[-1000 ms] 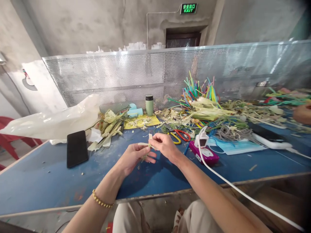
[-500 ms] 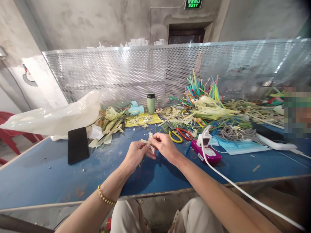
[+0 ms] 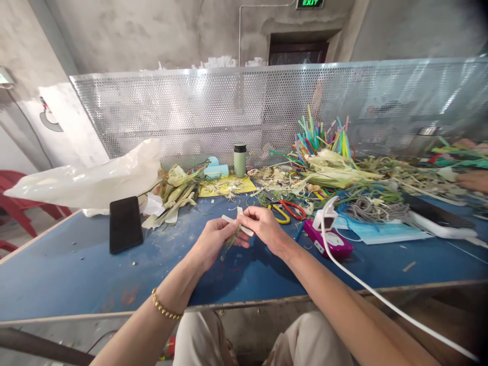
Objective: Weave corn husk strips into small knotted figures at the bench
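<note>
Both hands meet above the blue table (image 3: 163, 274), near its middle. My left hand (image 3: 215, 239) pinches pale husk strips (image 3: 246, 231) that cross between the fingers; a thin green strand hangs below. My right hand (image 3: 261, 226) has thumb and forefinger closed on the same pale strips from the right. Just beyond the hands lie scissors (image 3: 293, 209) with one red and one yellow handle. A yellow sheet (image 3: 208, 189) with small pale husk pieces on it is farther back.
A black phone (image 3: 125, 225) and plastic bag (image 3: 87, 175) lie left. Behind stand a green bottle (image 3: 240, 161) and mesh panel (image 3: 183, 112). Right are husks (image 3: 335, 175), a purple power strip (image 3: 335, 246), a white cable (image 3: 366, 290) and another person's hand (image 3: 473, 180).
The strips between my fingers have turned, and a green strand now shows below my left hand. The view has shifted slightly; the other person's hand now shows at the right edge.
</note>
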Tool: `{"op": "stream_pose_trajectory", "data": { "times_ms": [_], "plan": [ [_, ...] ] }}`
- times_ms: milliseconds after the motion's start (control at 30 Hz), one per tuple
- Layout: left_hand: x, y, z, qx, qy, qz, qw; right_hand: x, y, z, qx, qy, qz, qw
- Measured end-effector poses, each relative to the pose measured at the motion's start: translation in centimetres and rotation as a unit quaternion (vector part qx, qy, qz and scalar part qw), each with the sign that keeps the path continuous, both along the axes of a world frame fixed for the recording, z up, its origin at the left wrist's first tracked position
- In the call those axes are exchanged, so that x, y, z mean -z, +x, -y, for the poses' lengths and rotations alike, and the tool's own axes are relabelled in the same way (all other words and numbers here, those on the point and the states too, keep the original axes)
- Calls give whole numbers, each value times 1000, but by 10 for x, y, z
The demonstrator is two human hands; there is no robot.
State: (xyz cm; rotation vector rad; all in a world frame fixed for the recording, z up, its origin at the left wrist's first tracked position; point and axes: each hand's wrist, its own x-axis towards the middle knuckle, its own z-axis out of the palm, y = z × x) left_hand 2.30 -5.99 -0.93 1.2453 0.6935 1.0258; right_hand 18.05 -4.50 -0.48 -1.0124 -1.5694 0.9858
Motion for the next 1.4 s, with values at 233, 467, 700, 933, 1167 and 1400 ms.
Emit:
{"op": "stream_pose_trajectory", "data": {
  "times_ms": [233, 467, 700, 933, 1167, 1400],
  "plan": [
    [4, 0, -5, -60, 2, 53, 997, 3, 2, 1, -4, 12, 72, 997],
    [4, 0, -6, -103, 9, 22, 994, 2, 3, 1, -13, 68, 156, 985],
    [5, -2, -7, -115, 12, 9, 993, 0, 4, 1, 16, 133, 197, 971],
    [4, 0, -6, -90, 11, 40, 995, 2, 4, 0, -20, 29, 112, 993],
    [-1, 2, -1, -53, -30, 40, 997, 4, -1, -2, 6, 27, 47, 999],
    [-4, 3, 0, -51, -14, 19, 998, 1, -1, 2, 3, 12, 41, 999]
  ]
}}
